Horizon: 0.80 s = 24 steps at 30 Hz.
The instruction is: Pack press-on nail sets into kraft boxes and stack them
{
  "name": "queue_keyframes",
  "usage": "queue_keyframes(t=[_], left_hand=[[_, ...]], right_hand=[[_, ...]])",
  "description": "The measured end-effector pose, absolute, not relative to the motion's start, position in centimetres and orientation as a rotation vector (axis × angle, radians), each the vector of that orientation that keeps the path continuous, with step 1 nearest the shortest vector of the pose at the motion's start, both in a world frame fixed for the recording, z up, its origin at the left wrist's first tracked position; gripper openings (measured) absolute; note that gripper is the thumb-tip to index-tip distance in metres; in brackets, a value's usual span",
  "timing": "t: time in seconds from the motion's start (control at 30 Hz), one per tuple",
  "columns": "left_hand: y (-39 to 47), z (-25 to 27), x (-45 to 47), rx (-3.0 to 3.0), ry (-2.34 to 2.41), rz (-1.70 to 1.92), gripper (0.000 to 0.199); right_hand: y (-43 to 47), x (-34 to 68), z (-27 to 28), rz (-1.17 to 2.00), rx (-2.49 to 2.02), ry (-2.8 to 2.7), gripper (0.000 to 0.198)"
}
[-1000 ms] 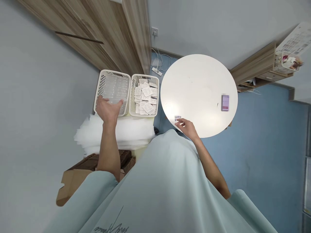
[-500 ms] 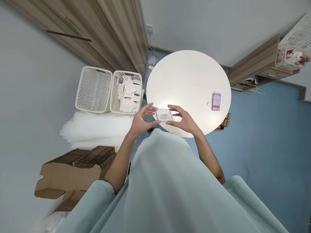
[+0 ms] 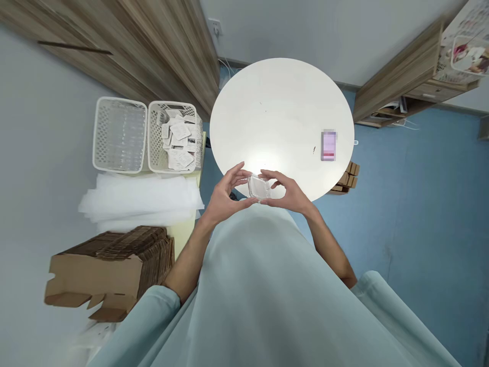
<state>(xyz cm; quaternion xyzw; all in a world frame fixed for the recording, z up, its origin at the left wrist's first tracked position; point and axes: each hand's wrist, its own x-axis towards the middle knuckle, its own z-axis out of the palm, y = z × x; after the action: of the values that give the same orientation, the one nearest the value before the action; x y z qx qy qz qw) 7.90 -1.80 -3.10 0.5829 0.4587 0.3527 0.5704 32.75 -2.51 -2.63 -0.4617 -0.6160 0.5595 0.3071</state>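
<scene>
A small clear plastic case is held between my two hands, just above the near edge of the round white table. My left hand grips its left side, thumb along the near edge and fingers at the far edge. On the other side my right hand pinches the case in the same way, thumb below and fingertips on the far corner. The case is tilted a little, and a pale surface shows through it; I cannot tell whether anything is inside.
Left stand a white basket of clear plastic cases and a second basket of white cards. Nearer are white foam sheets and flattened cardboard boxes. A purple box lies on the table's right. Small brown boxes sit beyond its edge.
The case has tilted and turned in my hands, and my right hand's fingers have closed in on it. The camera view has shifted, so the table and baskets appear further left.
</scene>
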Motion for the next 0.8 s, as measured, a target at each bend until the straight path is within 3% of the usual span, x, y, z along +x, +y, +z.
queue_keyframes(t=[0.43,0.8], left_hand=[[-2.5,-2.1,9.0,1.288,0.972,0.78,0.096],[-2.3,-2.0,6.3,1.287,0.924,0.773,0.103]], right_hand=[[-4.7,33.4,-2.9,1.488,-1.152,-1.645,0.075],[-5.5,30.7,-2.0,1.511,-1.167,-1.573,0.073]])
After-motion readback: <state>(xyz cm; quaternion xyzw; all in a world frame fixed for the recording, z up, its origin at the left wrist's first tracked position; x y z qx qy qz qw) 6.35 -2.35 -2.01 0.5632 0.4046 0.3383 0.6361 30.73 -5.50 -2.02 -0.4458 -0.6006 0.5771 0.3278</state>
